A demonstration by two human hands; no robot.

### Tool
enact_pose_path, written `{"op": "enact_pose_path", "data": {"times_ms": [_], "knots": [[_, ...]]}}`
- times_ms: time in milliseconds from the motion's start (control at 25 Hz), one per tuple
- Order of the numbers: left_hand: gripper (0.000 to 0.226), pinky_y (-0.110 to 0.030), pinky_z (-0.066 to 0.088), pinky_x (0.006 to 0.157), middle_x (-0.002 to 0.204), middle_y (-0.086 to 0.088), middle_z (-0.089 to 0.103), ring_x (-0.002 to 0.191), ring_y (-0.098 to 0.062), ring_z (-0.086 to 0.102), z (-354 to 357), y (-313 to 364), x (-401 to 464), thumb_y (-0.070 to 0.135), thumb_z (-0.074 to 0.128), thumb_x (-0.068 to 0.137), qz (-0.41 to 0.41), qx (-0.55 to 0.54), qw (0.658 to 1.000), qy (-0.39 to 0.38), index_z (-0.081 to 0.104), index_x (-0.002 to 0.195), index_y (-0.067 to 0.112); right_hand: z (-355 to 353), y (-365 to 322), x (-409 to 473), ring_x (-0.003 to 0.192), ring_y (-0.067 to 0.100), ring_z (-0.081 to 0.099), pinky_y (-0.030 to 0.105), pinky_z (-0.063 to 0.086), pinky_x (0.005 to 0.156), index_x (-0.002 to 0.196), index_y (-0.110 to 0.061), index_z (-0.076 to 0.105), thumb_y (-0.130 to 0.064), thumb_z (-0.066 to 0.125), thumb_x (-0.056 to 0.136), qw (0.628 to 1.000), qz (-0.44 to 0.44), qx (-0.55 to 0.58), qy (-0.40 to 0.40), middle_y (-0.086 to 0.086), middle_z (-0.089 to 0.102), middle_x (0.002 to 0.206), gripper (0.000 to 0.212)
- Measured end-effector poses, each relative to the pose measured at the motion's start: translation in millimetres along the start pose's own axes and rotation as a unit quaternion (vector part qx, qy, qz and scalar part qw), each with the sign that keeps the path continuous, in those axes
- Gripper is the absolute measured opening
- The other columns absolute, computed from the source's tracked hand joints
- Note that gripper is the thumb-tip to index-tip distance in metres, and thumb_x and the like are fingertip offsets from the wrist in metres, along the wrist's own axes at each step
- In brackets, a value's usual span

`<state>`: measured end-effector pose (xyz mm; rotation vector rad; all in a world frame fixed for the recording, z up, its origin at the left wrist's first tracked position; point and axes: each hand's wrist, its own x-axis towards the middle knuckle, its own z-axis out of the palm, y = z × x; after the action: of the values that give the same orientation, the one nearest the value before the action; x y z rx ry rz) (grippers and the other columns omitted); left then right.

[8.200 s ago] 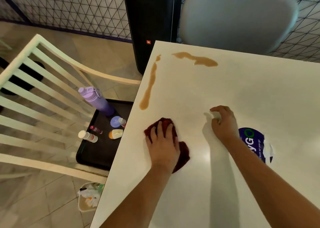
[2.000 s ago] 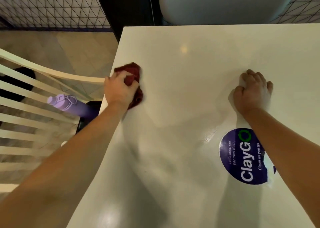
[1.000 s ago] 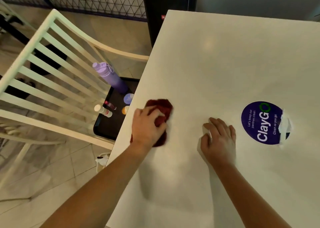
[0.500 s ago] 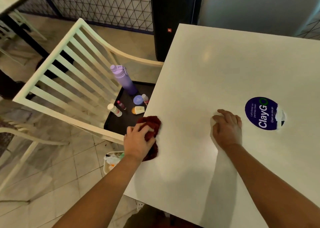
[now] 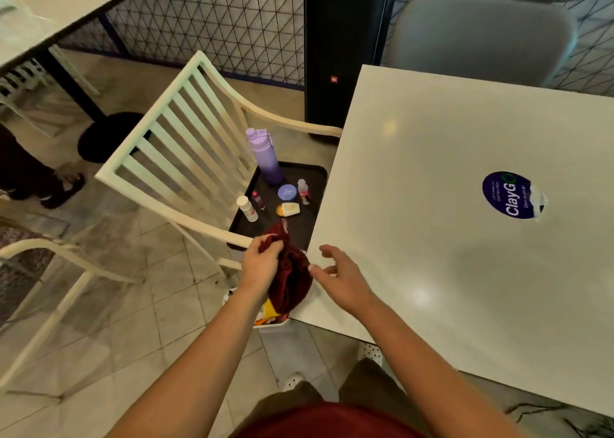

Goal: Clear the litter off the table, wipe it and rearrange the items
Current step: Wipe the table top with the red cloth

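the left hand (image 5: pixel 260 265) grips the top of a dark red cloth (image 5: pixel 289 281), fingers curled round a bunched fold, and the cloth hangs down from it off the near left corner of the table (image 5: pixel 432 238). the right hand (image 5: pixel 342 280) is just to the right of the cloth, fingers loose and spread, holding nothing; its fingertips (image 5: pixel 314 269) reach the cloth's right side, though whether they touch it cannot be told. the two hands are close together with the cloth between them.

directly under the cloth, on the floor, is a small white bin (image 5: pixel 270 319) with scraps of litter in it, mostly hidden by the cloth.

just beyond the left hand is a black tray (image 5: pixel 309 225) on the seat of a white slatted chair (image 5: pixel 172 158). on the tray, going away from the hands: a yellow and white piece (image 5: pixel 288 209), a small white bottle (image 5: pixel 246 207), a thin pink tube (image 5: pixel 257 199), a round lilac tin (image 5: pixel 287 191), a small clear bottle (image 5: pixel 303 190), and a tall purple bottle (image 5: pixel 264 155) upright at the far end.

right of the right hand the white table top spreads out, with a round blue claygo sticker (image 5: pixel 508 195) well beyond that hand. past the table's far left corner is a black speaker (image 5: pixel 339 52).
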<state>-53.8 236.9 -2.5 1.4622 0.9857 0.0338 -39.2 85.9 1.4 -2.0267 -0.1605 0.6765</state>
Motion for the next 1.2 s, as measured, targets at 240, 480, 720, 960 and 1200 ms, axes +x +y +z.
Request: {"op": "enact_pose_path", "data": {"times_ms": [240,480,720,960,1200], "knots": [[0.015,-0.037,0.052,0.083,0.104,-0.011,0.066,0.095,-0.024,0.063,-30.1,1.2,-16.8,0.019,0.056,0.09,-0.066,-0.162,0.984,-0.019,0.06,0.105,0.019,46.0,-44.2,-41.3,0.099,0.001,0.051,0.002,0.039,0.076,0.129,-0.02,0.046,-0.023,0.075,0.074,0.998,-0.045,0.035,-0.026,-0.006,0.057,0.117,0.063],[0.031,-0.033,0.052,0.08,0.11,-0.007,0.066,0.099,-0.02,0.063,-30.1,8.5,-25.4,0.019,0.051,0.092,-0.06,-0.217,0.972,-0.068,0.054,0.123,0.019,40.8,-55.3,-32.0,0.092,0.008,0.061,0.016,0.049,0.085,0.12,-0.017,0.055,-0.004,0.065,0.078,0.995,-0.068,0.02,0.075,0.0,0.066,0.105,0.045],[0.048,-0.04,0.047,0.081,0.101,-0.005,0.058,0.093,-0.023,0.051,-40.0,14.1,-29.7,-0.003,0.026,0.081,-0.062,-0.315,0.944,-0.082,0.056,0.112,0.02,31.4,-54.5,-14.2,0.084,0.005,0.06,-0.004,0.041,0.07,0.115,-0.016,0.061,0.003,0.06,0.077,0.992,-0.106,0.016,0.072,-0.008,0.064,0.092,0.043],[0.041,-0.045,0.047,0.081,0.097,-0.003,0.056,0.091,-0.025,0.054,-97.0,3.3,22.5,0.005,0.035,0.093,-0.098,-0.314,0.938,-0.108,0.043,0.121,0.034,65.3,-88.7,15.0,0.072,-0.018,0.058,-0.002,0.041,0.063,0.102,-0.017,0.062,0.013,0.058,0.074,0.991,-0.119,0.048,0.04,-0.019,0.06,0.081,0.041],[0.019,-0.037,0.055,0.075,0.092,-0.004,0.064,0.081,-0.023,0.063,-170.1,-3.8,83.5,0.012,0.039,0.097,-0.151,-0.271,0.929,-0.202,0.055,0.106,0.016,119.7,-111.7,53.2,0.075,-0.004,0.062,0.012,0.05,0.07,0.093,-0.023,0.063,0.015,0.057,0.074,0.997,-0.055,0.038,0.035,-0.009,0.065,0.081,0.043]]}}
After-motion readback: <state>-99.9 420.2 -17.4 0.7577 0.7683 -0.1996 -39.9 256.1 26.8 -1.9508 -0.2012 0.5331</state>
